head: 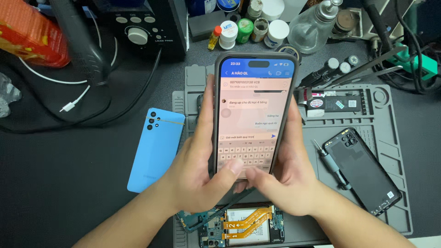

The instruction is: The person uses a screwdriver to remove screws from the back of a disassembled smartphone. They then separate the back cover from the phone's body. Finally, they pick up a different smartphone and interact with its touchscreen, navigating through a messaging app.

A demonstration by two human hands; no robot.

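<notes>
Both hands, left (193, 177) and right (287, 183), are clasped around a phone (252, 115); if dropped, the opened phone (241, 227) at the mat's (390, 138) near edge could be struck.

smartphone (250, 115) — dark case, lit chat screen with keyboard | upright, tilted back | cradled between both hands — thumbs over keyboard

This is a phone repair workshop. A grey repair mat (390, 138) covers the worktop, with an opened phone (241, 227) at the bottom. Small bottles (245, 30) and a soldering station (142, 27) line the top.
</notes>
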